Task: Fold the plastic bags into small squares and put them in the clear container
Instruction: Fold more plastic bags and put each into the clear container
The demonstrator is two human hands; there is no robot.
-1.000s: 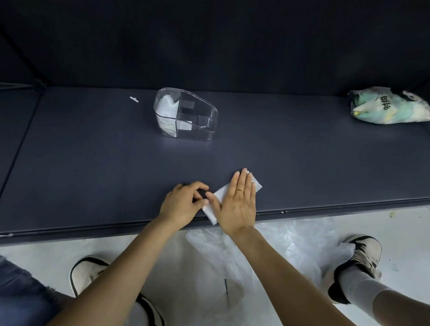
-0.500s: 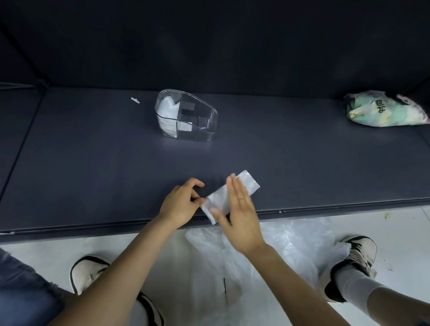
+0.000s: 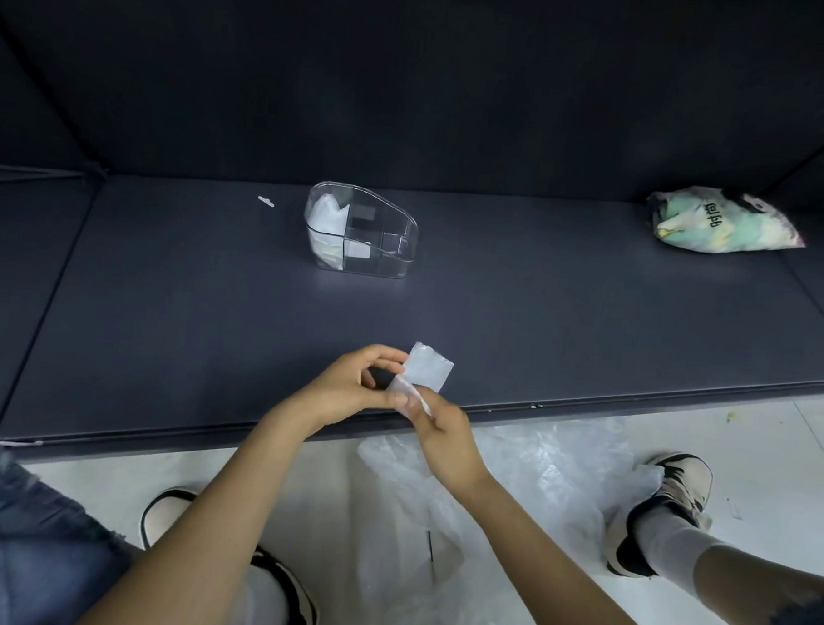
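Lifted now off the dark grey worktop (image 3: pixel 589 329), the small folded white plastic bag (image 3: pixel 425 372) stands up between both hands, where a moment ago it lay flat under the right palm. Left hand (image 3: pixel 350 390) pinches its left edge in a fingertip grip; right hand (image 3: pixel 442 436) curls around its lower end, hiding that part. Well behind them sits the clear plastic container (image 3: pixel 362 237), with white folded bags in its left compartment. Loose translucent plastic sheeting (image 3: pixel 525 496) lies on the floor, partly covered by the arms.
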